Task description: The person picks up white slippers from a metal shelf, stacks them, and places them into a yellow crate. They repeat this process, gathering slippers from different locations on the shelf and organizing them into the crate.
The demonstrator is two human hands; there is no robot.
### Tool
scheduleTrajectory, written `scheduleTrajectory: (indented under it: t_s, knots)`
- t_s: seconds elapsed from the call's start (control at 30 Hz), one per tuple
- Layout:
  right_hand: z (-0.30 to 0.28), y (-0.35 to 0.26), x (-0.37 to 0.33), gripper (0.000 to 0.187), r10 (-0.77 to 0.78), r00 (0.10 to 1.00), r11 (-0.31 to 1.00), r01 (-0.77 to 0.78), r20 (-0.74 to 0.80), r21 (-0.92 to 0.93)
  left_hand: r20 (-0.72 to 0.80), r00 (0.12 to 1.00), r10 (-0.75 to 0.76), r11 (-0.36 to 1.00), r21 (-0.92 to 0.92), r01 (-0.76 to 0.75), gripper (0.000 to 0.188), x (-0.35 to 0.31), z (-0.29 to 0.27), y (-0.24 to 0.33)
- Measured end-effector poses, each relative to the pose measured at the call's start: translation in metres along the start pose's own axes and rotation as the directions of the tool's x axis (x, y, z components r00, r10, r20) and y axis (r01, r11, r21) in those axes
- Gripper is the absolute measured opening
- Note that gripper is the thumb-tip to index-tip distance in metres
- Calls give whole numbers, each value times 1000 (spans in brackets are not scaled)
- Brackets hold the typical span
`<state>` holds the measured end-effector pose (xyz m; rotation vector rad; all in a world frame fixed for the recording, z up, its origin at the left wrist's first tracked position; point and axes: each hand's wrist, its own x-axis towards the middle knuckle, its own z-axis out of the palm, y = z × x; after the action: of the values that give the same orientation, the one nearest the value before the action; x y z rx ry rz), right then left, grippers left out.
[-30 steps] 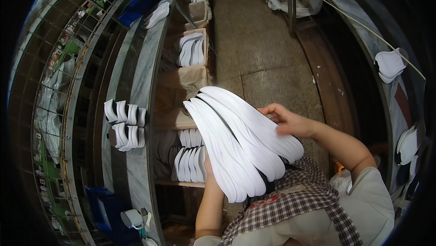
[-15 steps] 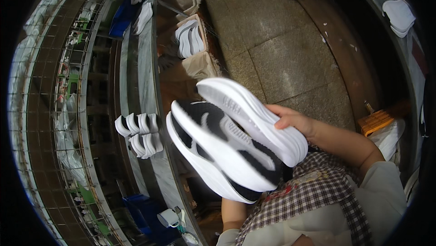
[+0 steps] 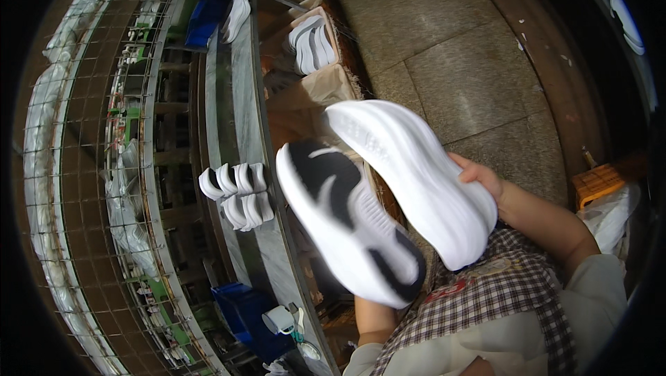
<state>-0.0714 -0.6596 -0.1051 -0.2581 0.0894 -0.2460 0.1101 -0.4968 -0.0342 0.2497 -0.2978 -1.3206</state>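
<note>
My right hand (image 3: 482, 177) is closed round the outer edge of a white shoe sole (image 3: 430, 182), thumb on its side. Ridged layers along that edge suggest soles stacked together; I cannot tell how many. To its left, a white shoe sole with black and grey tread (image 3: 341, 213) is tilted up in front of my left forearm (image 3: 375, 320). My left hand is behind this sole, its fingers hidden, and appears to carry it. A gap separates the two hands' soles at the front, both raised near the checked apron (image 3: 479, 300).
On the narrow grey bench (image 3: 274, 251) at the left stand several small white curved pieces (image 3: 239, 195) in two rows. Blue bins (image 3: 243, 313) and a white mug (image 3: 279, 320) are there too. Lined baskets (image 3: 338, 83) hold white soles beyond. An orange crate (image 3: 605, 183) lies right.
Two black-and-white soles were showing at my left hand; now only one is visible. The white sole has turned its broad face more toward me, and the two hands' soles are farther apart.
</note>
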Motion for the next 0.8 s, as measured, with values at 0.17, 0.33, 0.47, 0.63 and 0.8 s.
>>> scheduleTrajectory:
  t_s: [0.17,0.33,0.47,0.63,0.8]
  knots:
    - [-12,8,10,83,59,998,998,-58,-4,39,35,999,24,997,-79,-22,67,2,-12,-3]
    - [-30,22,12,62,122,964,808,-235,237,540,72,991,115,957,-275,-91,63,3,-27,0]
    - [-37,23,13,61,117,979,775,-195,167,601,39,990,138,959,-253,-124,57,0,-23,10]
    - [-31,24,27,70,31,994,907,-70,100,416,-324,905,274,956,191,-221,55,0,-9,10]
    - [-22,28,46,77,63,992,998,-62,-114,11,-754,628,193,861,437,260,49,1,4,22]
